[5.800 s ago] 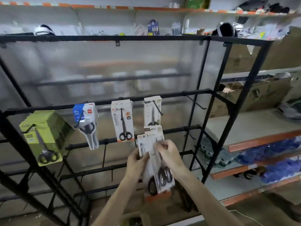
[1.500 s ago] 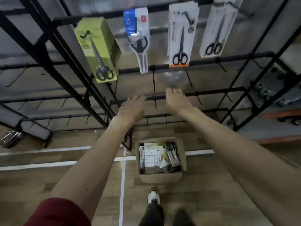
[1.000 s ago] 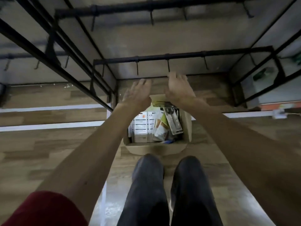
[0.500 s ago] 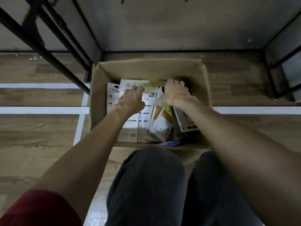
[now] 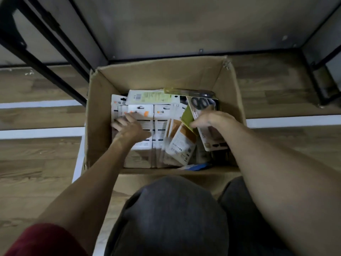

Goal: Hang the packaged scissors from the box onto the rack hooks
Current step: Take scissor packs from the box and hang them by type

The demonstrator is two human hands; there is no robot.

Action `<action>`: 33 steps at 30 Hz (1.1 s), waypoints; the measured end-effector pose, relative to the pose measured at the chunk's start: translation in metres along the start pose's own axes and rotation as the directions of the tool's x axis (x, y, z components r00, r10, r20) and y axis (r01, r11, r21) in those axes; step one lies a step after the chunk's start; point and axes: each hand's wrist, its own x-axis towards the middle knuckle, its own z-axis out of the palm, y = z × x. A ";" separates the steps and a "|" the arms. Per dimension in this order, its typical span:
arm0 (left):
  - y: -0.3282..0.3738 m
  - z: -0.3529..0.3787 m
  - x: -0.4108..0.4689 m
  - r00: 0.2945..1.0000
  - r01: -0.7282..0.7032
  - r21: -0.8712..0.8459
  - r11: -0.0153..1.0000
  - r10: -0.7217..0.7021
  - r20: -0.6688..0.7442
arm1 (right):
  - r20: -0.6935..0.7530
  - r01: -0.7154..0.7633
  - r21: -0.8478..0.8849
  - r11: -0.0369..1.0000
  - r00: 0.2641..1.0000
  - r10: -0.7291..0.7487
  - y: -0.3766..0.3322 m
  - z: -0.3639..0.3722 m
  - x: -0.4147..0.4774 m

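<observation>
An open cardboard box [image 5: 166, 74] stands on the floor in front of my knees, filled with several packaged scissors. White-and-orange packs [image 5: 160, 124] stand in a row on the left side. My left hand [image 5: 129, 127] lies flat on them, fingers spread. My right hand [image 5: 208, 119] is on the right side of the box, fingers closed on the edge of a yellow-green pack [image 5: 188, 117] beside a clear pack with black-handled scissors [image 5: 202, 104]. Only the rack's lower black bars [image 5: 48, 52] are in view.
The rack's black frame legs stand at the upper left and at the upper right [image 5: 324, 71], with a grey back panel [image 5: 184, 24] behind the box. White lines [image 5: 36, 130] cross the wooden floor. My knees [image 5: 171, 215] are just below the box.
Earlier I was hanging a pack on the rack. Since then I crouched and both hands went down into the box. The left hand slid left onto the white packs; the right took hold of the yellow-green pack.
</observation>
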 end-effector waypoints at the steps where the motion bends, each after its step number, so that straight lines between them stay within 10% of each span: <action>1: 0.004 0.006 -0.001 0.999 -0.035 -0.024 0.999 0.034 -0.036 | 0.030 -0.004 -0.032 0.999 1.000 0.005 0.004 -0.002 -0.001; 10: 0.022 -0.009 -0.004 0.995 -0.102 -0.507 0.856 0.084 -0.059 | 0.122 0.100 -0.087 0.991 0.989 -0.089 -0.018 0.004 0.001; 18: 0.032 -0.019 -0.015 0.961 -0.204 -0.755 0.623 0.275 -0.032 | 0.071 0.057 0.403 0.913 0.993 -0.093 -0.012 0.008 0.017; 29: 0.012 0.004 -0.026 0.932 -0.329 -0.739 0.588 0.330 -0.152 | 0.147 0.073 0.349 0.934 0.980 -0.132 -0.031 0.004 -0.009; 33: 0.033 -0.007 -0.049 0.873 -0.237 -0.825 0.513 0.485 0.051 | 0.158 0.074 0.419 0.905 0.976 -0.153 -0.030 0.007 -0.011</action>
